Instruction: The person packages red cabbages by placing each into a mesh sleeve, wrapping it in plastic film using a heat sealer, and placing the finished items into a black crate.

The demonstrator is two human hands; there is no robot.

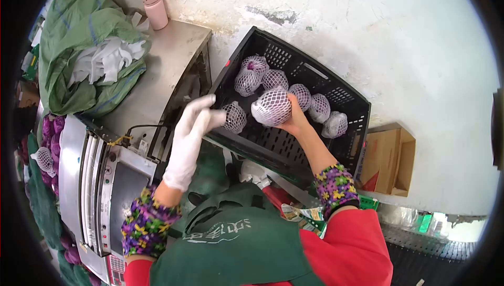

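My right hand (295,119), bare, grips a round vegetable in a white foam net (271,107) and holds it over the black plastic crate (336,87). Its fingers wrap around the right and under side. My left hand (190,133) wears a white glove. Its fingers are apart and stretched toward the crate's left edge, with nothing in them. Nearest to its fingertips is another netted vegetable (234,117) inside the crate. Several more netted vegetables (300,97), purple under the net, line the crate's far side.
Left of the crate is a metal table (181,39) with a green sack (79,18) of white foam nets (107,60) and a pink bottle (155,10). A wrapping machine (126,202) stands below it. Purple vegetables (52,133) lie far left. A cardboard box (386,160) sits right.
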